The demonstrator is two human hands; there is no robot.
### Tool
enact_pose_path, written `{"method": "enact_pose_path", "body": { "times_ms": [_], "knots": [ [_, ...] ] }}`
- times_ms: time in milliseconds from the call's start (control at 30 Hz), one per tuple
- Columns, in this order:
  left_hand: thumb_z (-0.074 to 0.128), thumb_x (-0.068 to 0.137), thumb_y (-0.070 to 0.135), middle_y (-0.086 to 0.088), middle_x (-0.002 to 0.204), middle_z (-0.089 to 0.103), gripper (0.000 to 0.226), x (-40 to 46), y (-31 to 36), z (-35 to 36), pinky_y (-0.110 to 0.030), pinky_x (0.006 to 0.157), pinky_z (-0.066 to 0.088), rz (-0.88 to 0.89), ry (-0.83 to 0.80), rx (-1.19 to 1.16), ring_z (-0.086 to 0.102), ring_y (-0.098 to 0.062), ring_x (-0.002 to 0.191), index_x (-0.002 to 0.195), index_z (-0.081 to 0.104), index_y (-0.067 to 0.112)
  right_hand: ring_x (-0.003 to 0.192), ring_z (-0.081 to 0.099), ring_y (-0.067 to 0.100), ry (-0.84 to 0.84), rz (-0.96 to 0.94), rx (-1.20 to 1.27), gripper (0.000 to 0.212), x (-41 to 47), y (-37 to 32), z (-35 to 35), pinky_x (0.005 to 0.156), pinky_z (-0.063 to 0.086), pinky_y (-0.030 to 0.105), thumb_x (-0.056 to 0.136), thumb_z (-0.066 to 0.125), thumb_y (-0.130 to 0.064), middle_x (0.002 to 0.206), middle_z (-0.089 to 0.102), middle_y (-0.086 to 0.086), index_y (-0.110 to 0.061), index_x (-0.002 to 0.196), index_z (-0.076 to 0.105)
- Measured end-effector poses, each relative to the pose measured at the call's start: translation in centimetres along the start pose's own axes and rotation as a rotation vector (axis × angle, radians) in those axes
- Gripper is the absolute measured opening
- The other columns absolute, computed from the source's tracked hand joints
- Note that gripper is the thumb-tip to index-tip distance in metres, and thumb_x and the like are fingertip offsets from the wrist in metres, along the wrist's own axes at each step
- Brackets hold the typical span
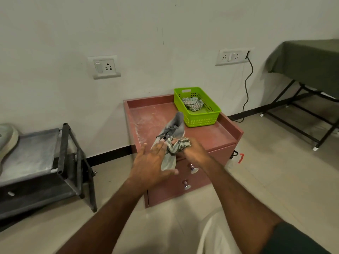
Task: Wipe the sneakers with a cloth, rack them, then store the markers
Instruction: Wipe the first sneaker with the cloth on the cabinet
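A grey sneaker point(174, 125) with dark laces is held in the air above the front of the reddish drawer cabinet point(211, 132), toe toward me. My left hand point(150, 162) supports its near side with fingers spread and thumb under the toe. My right hand point(194, 153) grips a bunched grey-green striped cloth point(180, 143) against the shoe's top. A second sneaker point(7, 142) lies on the black shoe rack point(62, 149) at the far left, partly cut off by the frame edge. No markers are visible.
A green plastic basket point(201, 118) with another crumpled cloth point(192, 103) stands at the cabinet's back right. Two metal drawer knobs point(193, 168) face me. A folding table point(311, 59) with a dark green cover stands right; a black cable point(247, 88) hangs from the wall socket.
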State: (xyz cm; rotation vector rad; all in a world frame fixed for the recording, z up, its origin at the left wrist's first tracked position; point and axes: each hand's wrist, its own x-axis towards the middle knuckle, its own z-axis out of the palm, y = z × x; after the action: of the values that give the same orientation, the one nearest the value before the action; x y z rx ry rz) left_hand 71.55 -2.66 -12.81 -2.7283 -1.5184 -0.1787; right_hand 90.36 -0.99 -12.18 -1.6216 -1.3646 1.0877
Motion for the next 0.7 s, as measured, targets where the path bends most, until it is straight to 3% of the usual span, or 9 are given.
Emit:
{"method": "enact_pose_path", "body": {
  "times_ms": [67, 133, 200, 267, 333, 467, 533, 600, 700],
  "knots": [
    [0.039, 0.077, 0.087, 0.003, 0.167, 0.011, 0.107, -0.1, -0.7, -0.4, -0.047, 0.124, 0.004, 0.036, -0.013, 0.027, 0.010, -0.011, 0.153, 0.159, 0.016, 0.023, 0.095, 0.071, 0.013, 0.026, 0.018, 0.063, 0.039, 0.7, -0.5, 1.0, 0.082, 0.059, 0.036, 0.077, 0.060, -0.013, 0.100, 0.077, -0.007, -0.037, 0.102, 0.076],
    [0.044, 0.084, 0.079, 0.004, 0.167, 0.015, 0.091, -0.2, -1.1, -0.3, -0.045, 0.124, 0.005, 0.088, -0.019, 0.039, 0.013, -0.012, 0.153, 0.157, 0.024, 0.028, 0.081, 0.069, 0.009, 0.057, 0.057, 0.201, 0.035, 1.4, -1.1, 1.2, 0.062, 0.054, 0.024, 0.084, 0.058, -0.011, 0.096, 0.077, -0.005, -0.031, 0.106, 0.076],
    [0.032, 0.088, 0.075, 0.002, 0.164, 0.025, 0.079, -0.3, -1.1, 0.2, -0.047, 0.124, 0.011, 0.133, -0.035, 0.053, 0.018, -0.014, 0.151, 0.152, 0.035, 0.029, 0.068, 0.068, 0.016, 0.113, 0.137, 0.322, 0.028, 2.0, -1.3, 0.4, 0.054, 0.050, 0.026, 0.088, 0.058, -0.009, 0.088, 0.076, 0.002, -0.021, 0.106, 0.075],
    [0.020, 0.087, 0.074, 0.001, 0.162, 0.030, 0.082, -0.1, -1.2, 0.6, -0.048, 0.123, 0.015, 0.117, -0.054, 0.033, 0.021, -0.015, 0.151, 0.150, 0.040, 0.025, 0.057, 0.064, 0.024, 0.257, 0.204, 0.446, 0.028, 2.4, -0.8, -0.9, 0.051, 0.050, 0.033, 0.086, 0.051, 0.000, 0.078, 0.073, 0.011, -0.009, 0.105, 0.070],
    [0.030, 0.094, 0.068, -0.001, 0.163, 0.029, 0.075, 0.6, -1.9, 0.8, -0.046, 0.124, 0.014, 0.064, -0.049, -0.006, 0.023, -0.017, 0.150, 0.152, 0.037, 0.022, 0.059, 0.065, 0.026, 0.428, 0.230, 0.475, 0.028, 2.7, 0.1, -2.2, 0.050, 0.052, 0.035, 0.080, 0.050, 0.003, 0.079, 0.071, 0.012, -0.009, 0.100, 0.066],
    [0.050, 0.093, 0.065, 0.000, 0.164, 0.025, 0.077, 1.4, -2.4, 0.8, -0.039, 0.124, 0.013, 0.013, -0.038, -0.074, 0.020, -0.016, 0.151, 0.155, 0.034, 0.023, 0.080, 0.073, 0.033, 0.348, 0.211, 0.460, 0.041, 3.2, 0.8, -1.6, 0.058, 0.058, 0.043, 0.070, 0.056, -0.004, 0.094, 0.075, 0.014, -0.006, 0.110, 0.069],
    [0.057, 0.091, 0.062, 0.000, 0.164, 0.024, 0.076, 1.4, -2.4, 0.5, -0.038, 0.120, 0.021, 0.003, -0.057, -0.140, 0.021, -0.017, 0.151, 0.154, 0.036, 0.023, 0.090, 0.072, 0.025, 0.390, 0.114, 0.353, 0.036, 3.6, -0.1, -0.5, 0.071, 0.059, 0.042, 0.076, 0.059, -0.009, 0.100, 0.076, 0.005, -0.015, 0.109, 0.071],
    [0.061, 0.090, 0.058, 0.000, 0.165, 0.023, 0.075, 1.3, -2.7, 0.5, -0.039, 0.117, 0.029, -0.008, -0.063, -0.182, 0.023, -0.019, 0.151, 0.153, 0.038, 0.025, 0.100, 0.065, 0.014, 0.437, -0.025, 0.146, 0.037, 4.0, -0.8, 0.6, 0.085, 0.053, 0.033, 0.083, 0.059, -0.013, 0.112, 0.072, -0.003, -0.021, 0.118, 0.069],
    [0.063, 0.088, 0.059, -0.001, 0.164, 0.024, 0.076, 1.3, -3.1, 0.8, -0.041, 0.116, 0.034, -0.018, -0.067, -0.224, 0.026, -0.019, 0.150, 0.153, 0.039, 0.027, 0.117, 0.059, 0.015, 0.214, -0.106, -0.105, 0.054, 4.2, -0.4, 2.2, 0.101, 0.047, 0.029, 0.085, 0.053, -0.005, 0.130, 0.065, -0.003, -0.028, 0.133, 0.061]
  ]
}}
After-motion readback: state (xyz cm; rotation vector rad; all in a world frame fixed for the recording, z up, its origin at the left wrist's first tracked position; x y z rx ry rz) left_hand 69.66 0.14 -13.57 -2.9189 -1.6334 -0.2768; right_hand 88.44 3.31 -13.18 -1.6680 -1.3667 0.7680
